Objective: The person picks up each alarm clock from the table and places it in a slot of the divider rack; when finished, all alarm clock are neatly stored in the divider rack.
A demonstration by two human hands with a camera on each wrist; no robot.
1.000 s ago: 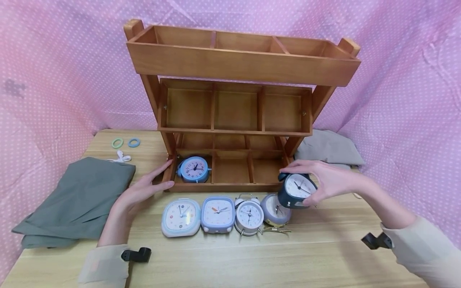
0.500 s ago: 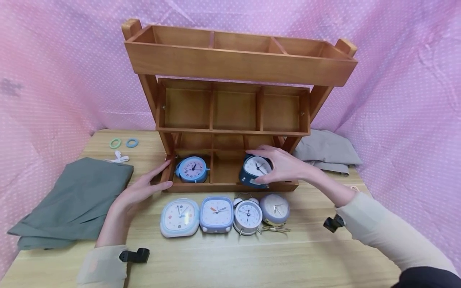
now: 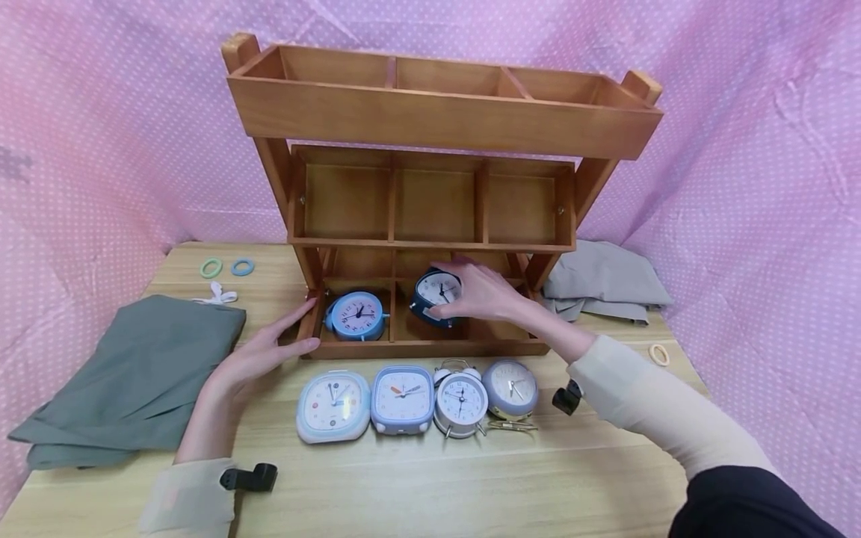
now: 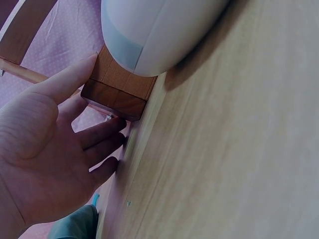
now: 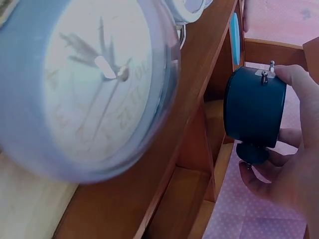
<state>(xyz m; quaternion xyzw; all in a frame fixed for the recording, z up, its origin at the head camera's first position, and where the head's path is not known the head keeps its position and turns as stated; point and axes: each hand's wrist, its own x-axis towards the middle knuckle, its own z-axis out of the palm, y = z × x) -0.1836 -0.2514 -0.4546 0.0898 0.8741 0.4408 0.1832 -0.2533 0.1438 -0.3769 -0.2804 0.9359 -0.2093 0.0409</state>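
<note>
Wooden shelf (image 3: 440,119): stained, satin-smooth. Table (image 3: 417,478): pale, matt wood grain. Dark blue clock (image 3: 433,297), at 12 o'clock from the row: matt casing, probably painted metal. Silver twin-bell clock (image 3: 460,401): shiny metal. Green cloth (image 3: 137,377): soft, matt.

The right hand (image 3: 480,291) holds a dark blue clock (image 3: 433,297) in the wooden rack's (image 3: 437,119) bottom middle compartment.
</note>
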